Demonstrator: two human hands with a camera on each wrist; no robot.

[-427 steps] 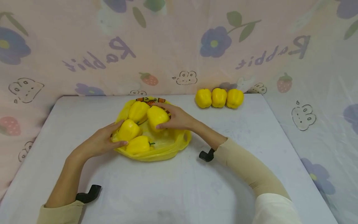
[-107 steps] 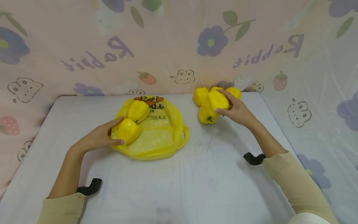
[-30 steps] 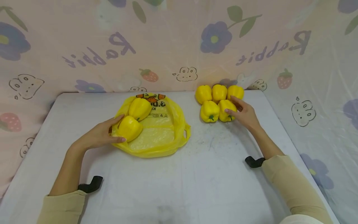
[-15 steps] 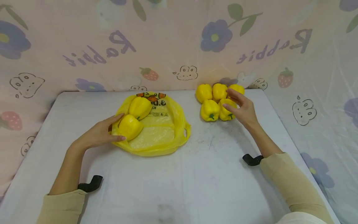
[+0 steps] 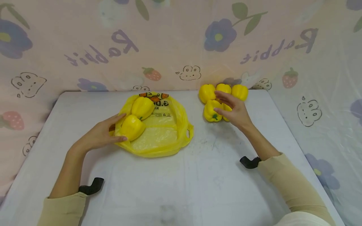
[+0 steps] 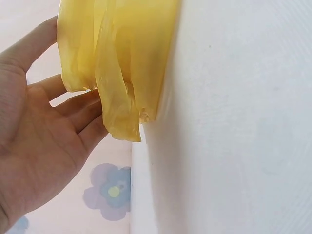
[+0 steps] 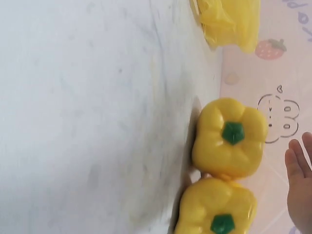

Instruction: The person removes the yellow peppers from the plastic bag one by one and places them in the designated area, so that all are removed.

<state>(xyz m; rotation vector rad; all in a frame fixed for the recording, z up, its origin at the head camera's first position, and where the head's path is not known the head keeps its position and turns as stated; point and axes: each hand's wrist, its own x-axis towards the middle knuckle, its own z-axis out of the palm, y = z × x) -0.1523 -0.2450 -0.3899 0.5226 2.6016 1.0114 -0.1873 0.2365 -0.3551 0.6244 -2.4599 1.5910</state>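
A yellow bag (image 5: 158, 153) of thin, crinkled, see-through plastic lay on the counter (image 5: 169, 191), its mouth spread into a rough oval, with a looped handle on the right side. Inside, along its left side, rested two glossy yellow peppers (image 5: 133, 127), blunt and lobed, touching each other. Beyond the bag's right side, near the back edge, sat five more: a back row of three peppers (image 5: 207, 93) and, just in front, two front peppers (image 5: 212, 110) side by side. Seen from the right wrist, these front ones had smooth, boxy, bulging bodies and a flat, angular green stem (image 7: 233, 132) apiece.

The bag's inner back wall bore a winking cartoon face (image 5: 154, 97) in orange and black, above dark lettering that ran backwards and was partly covered; "G.D" and "KI" could be made out, while the line beneath was too small to read. The floral backdrop (image 5: 169, 37) carried "Rabbit" twice, mirror-reversed.

The left hand (image 5: 99, 133) held the bag's left side, thumb and fingers parted wide and curved round the plastic. The right hand (image 5: 234, 110) hung above the front peppers, loosely spread, thumb well away from the fingers, with nothing in its grasp.
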